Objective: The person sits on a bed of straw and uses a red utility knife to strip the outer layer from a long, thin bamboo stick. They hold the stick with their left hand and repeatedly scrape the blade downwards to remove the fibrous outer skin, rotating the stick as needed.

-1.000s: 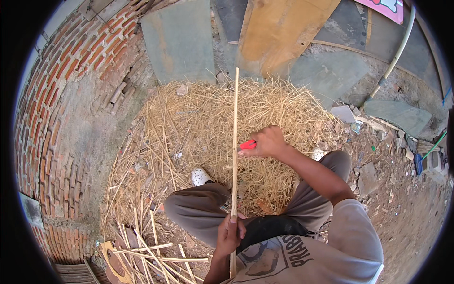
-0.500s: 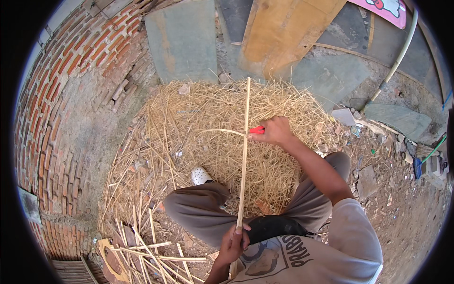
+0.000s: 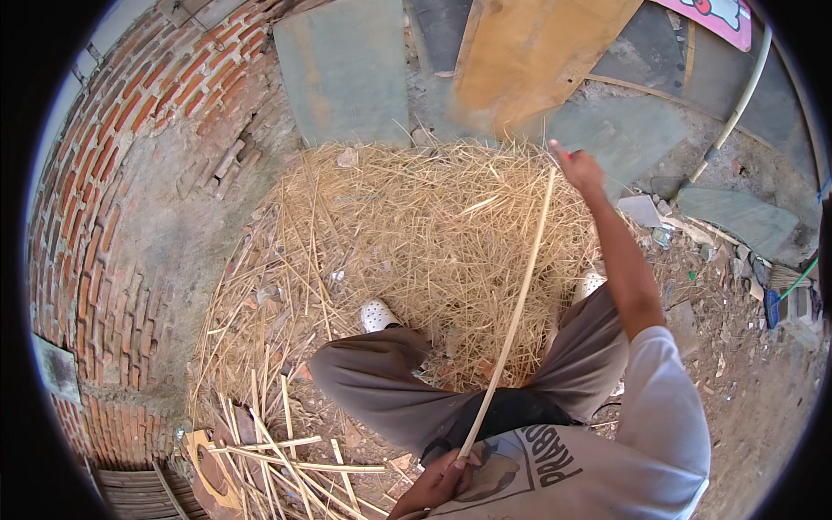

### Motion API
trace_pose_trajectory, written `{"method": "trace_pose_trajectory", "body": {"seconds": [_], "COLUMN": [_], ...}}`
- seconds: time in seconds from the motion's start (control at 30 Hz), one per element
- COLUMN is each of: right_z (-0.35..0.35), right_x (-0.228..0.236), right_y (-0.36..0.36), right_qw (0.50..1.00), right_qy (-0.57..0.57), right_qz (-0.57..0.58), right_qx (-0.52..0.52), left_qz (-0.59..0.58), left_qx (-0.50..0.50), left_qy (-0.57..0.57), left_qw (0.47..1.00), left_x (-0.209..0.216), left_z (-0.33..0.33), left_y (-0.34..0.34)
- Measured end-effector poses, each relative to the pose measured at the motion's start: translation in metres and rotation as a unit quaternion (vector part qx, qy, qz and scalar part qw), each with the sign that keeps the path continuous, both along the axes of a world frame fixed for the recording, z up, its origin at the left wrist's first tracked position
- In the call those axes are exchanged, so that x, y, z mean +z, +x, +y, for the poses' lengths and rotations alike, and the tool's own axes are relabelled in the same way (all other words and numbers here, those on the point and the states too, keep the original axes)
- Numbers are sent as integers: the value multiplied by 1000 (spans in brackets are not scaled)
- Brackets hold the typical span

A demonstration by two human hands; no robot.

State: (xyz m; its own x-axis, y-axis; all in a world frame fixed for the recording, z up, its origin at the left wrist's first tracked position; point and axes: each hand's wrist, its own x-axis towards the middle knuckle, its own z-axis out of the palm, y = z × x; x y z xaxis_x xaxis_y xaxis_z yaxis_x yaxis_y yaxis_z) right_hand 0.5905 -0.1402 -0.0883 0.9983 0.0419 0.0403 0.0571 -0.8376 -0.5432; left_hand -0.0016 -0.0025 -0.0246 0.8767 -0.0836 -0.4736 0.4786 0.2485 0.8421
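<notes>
A brick wall (image 3: 113, 217) stands at left. The pale strip (image 3: 517, 321) slants from bottom centre to upper right; left fingers (image 3: 454, 468) are closed on its lower end, right fingers (image 3: 578, 165) on red tool (image 3: 557, 148).

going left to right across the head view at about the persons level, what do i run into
Brick wall → left white shoe → left hand → long stick → right hand → blue brush. The stick slants, so its lower end meets the left hand.
</notes>
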Motion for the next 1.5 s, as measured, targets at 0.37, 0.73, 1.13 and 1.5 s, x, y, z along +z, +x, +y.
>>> {"method": "trace_pose_trajectory", "body": {"seconds": [0.37, 0.73, 1.13, 1.5], "right_z": [45, 65, 70, 79], "right_x": [44, 33, 37, 23], "right_y": [-142, -226, -222, -187], "right_qw": [945, 836, 864, 830], "right_qy": [37, 11, -22, 13], "right_qz": [-53, -230, -212, -331], "right_qx": [322, 499, 456, 449], "left_qz": [-133, -133, -123, -89], "left_qx": [148, 198, 203, 173], "left_qy": [-26, -4, -46, 27], "left_qw": [980, 971, 970, 981], "left_x": [-26, -27, -37, -26], "left_z": [37, 41, 38, 34], "left_y": [111, 180, 169, 168]}}
